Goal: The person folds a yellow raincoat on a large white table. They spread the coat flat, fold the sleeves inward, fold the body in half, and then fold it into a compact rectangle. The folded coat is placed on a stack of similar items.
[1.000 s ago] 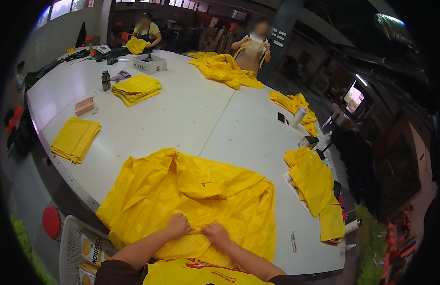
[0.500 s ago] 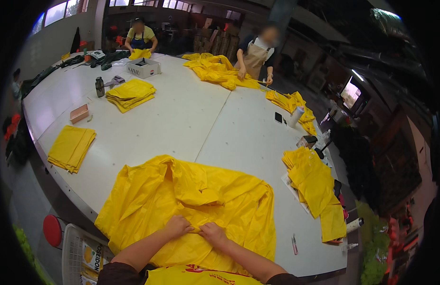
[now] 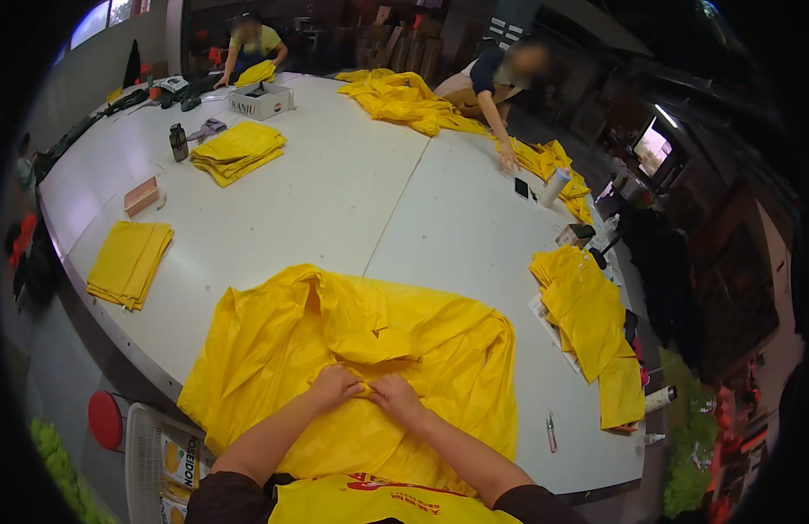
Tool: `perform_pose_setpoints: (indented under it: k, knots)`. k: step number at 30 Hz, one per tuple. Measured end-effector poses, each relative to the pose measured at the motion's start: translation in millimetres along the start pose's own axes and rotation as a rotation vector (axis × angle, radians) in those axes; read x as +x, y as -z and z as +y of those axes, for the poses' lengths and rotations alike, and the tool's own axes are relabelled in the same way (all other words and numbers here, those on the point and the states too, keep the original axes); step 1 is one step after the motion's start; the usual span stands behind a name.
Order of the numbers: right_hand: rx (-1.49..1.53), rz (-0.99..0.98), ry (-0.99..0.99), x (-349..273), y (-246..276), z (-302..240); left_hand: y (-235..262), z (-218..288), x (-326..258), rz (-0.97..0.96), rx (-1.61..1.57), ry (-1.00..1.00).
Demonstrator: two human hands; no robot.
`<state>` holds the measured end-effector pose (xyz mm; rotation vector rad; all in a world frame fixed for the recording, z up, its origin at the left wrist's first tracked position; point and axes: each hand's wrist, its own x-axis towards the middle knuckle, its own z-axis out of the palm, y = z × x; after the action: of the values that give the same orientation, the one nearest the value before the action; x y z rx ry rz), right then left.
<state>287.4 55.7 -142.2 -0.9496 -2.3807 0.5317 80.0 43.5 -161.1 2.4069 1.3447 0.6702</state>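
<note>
Pinching a crumpled yellow fabric garment [image 3: 374,345]
Left hand [image 3: 336,386] and right hand [image 3: 396,398] are curled closed on its middle.

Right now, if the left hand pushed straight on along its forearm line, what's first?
Likely the raised flap of the yellow garment, just beyond the left hand. The right hand sits close beside that line; depth is unclear.

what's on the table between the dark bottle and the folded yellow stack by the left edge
In the head view, a pinkish box lies between the bottle and the stack, with a small scrap beside it.
</note>
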Motion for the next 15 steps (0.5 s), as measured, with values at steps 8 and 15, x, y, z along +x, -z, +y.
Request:
perform_pose_setpoints:
  k: [8,15]
  knots:
    - [0.246,-0.403,-0.452,37.0,14.8,21.4,9.1,13.9,-0.6,0.234,0.208,-0.010]
    - [0.071,-0.199,-0.166,38.8,-8.8,14.0,21.4,-0.2,28.3,-0.041,-0.030,0.369]
